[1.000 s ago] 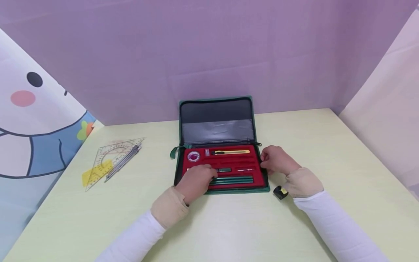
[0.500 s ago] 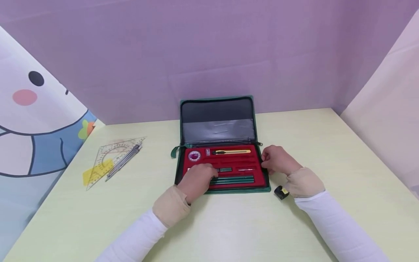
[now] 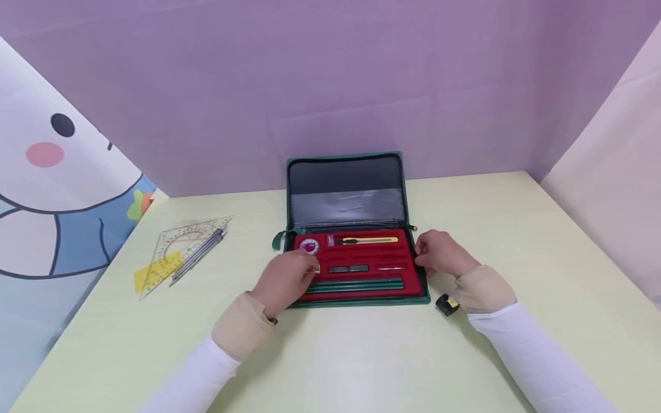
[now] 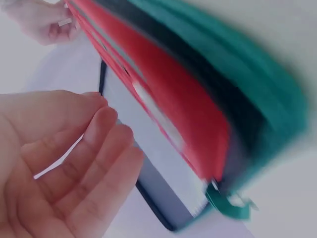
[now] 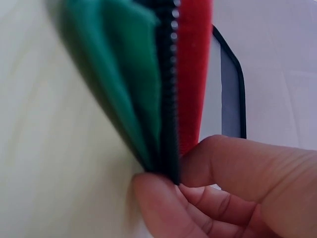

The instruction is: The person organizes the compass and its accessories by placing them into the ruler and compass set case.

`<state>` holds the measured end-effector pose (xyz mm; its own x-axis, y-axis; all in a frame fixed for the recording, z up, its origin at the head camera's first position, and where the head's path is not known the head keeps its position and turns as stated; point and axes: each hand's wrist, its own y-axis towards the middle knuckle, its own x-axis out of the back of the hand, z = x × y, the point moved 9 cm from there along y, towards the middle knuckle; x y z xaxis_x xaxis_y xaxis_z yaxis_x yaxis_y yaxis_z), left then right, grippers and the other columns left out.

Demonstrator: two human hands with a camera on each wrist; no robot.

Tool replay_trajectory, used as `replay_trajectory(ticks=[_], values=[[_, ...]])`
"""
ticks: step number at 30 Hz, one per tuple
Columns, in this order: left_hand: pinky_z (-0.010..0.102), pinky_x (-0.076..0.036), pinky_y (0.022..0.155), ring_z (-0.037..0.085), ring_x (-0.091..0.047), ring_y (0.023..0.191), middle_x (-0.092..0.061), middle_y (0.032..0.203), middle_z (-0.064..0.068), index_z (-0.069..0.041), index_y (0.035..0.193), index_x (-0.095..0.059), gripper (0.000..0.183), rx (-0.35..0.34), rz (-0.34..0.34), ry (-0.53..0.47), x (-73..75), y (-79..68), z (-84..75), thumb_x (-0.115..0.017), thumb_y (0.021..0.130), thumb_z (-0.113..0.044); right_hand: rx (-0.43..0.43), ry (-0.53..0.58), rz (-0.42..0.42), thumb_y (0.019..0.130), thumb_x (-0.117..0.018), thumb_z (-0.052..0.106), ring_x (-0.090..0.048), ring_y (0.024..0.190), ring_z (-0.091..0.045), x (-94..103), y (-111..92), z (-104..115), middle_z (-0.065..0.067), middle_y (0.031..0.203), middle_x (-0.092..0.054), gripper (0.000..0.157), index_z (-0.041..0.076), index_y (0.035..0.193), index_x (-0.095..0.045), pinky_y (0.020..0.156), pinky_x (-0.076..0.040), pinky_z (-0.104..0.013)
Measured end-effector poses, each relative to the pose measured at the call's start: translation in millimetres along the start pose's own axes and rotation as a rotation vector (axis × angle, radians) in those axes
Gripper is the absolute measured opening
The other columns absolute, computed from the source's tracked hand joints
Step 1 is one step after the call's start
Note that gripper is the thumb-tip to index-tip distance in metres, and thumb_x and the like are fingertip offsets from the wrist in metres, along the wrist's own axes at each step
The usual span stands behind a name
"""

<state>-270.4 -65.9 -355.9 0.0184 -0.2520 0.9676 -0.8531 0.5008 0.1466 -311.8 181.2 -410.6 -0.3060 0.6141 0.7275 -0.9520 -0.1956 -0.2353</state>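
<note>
A green zip case lies unfolded, its red tray facing up. In the tray are green pencils, a dark green two-part block, a yellow box cutter and a round clear-and-purple piece. My left hand hovers over the tray's left end, covering part of it. In the left wrist view its thumb and fingertips come together loosely, with nothing visible between them; a white piece sits in the tray beyond. My right hand pinches the case's zippered right edge between thumb and finger.
To the left lie a clear set square, a yellow stencil ruler and several slim silvery sticks. A small black-and-yellow object is beside my right wrist. The raised lid stands near a purple backdrop.
My left hand has shifted left along the tray, uncovering the dark block and more of the pencils. The right hand keeps its place at the case's edge.
</note>
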Motion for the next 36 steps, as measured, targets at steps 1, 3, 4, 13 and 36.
replay_trajectory(ticks=[1, 3, 4, 13, 36], values=[[0.035, -0.054, 0.075, 0.018, -0.062, 0.078, -0.070, 0.088, 0.005, -0.008, 0.093, -0.073, 0.016, 0.013, -0.015, 0.004, 3.8, -2.3, 5.9, -0.076, 0.078, -0.011, -0.002, -0.002, 0.002, 0.082, -0.060, -0.003, -0.057, 0.050, -0.014, 0.0, -0.2, 0.1, -0.008, 0.066, -0.056, 0.009, 0.000, 0.079, -0.052, 0.054, -0.053, -0.028], [0.035, -0.054, 0.072, 0.018, -0.062, 0.075, -0.069, 0.086, 0.006, -0.007, 0.092, -0.072, 0.014, 0.017, -0.056, 0.012, 11.1, -7.2, 18.1, -0.075, 0.078, -0.008, -0.003, -0.003, 0.005, 0.082, -0.060, -0.002, -0.057, 0.050, -0.014, -0.1, -0.2, -0.2, -0.008, 0.066, -0.056, 0.009, 0.000, 0.079, -0.052, 0.055, -0.053, -0.028], [0.035, -0.054, 0.072, 0.019, -0.062, 0.075, -0.069, 0.087, 0.006, -0.006, 0.091, -0.072, 0.013, 0.024, -0.073, 0.015, 14.4, -9.6, 24.9, -0.074, 0.078, -0.006, -0.001, -0.002, 0.006, 0.082, -0.060, -0.002, -0.057, 0.050, -0.014, 0.0, -0.5, 0.1, -0.008, 0.066, -0.056, 0.009, 0.000, 0.079, -0.051, 0.054, -0.053, -0.029], [0.039, -0.052, 0.065, 0.024, -0.064, 0.070, -0.069, 0.081, 0.012, 0.001, 0.088, -0.069, 0.015, 0.093, -0.138, 0.007, 47.8, -32.6, 108.7, -0.065, 0.076, 0.009, 0.002, 0.005, 0.009, 0.082, -0.059, -0.002, -0.058, 0.049, -0.013, 0.6, -0.2, -0.4, -0.007, 0.065, -0.055, 0.009, -0.001, 0.079, -0.051, 0.054, -0.054, -0.029], [0.050, -0.046, 0.075, 0.034, -0.060, 0.078, -0.066, 0.086, 0.020, 0.006, 0.090, -0.066, 0.015, 0.453, 0.119, 0.036, 37.1, -63.3, 239.9, -0.063, 0.079, -0.002, 0.019, 0.028, 0.012, 0.081, -0.058, -0.003, -0.058, 0.049, -0.012, -3.6, 2.8, -3.5, -0.008, 0.067, -0.056, 0.007, -0.001, 0.080, -0.051, 0.055, -0.054, -0.029]])
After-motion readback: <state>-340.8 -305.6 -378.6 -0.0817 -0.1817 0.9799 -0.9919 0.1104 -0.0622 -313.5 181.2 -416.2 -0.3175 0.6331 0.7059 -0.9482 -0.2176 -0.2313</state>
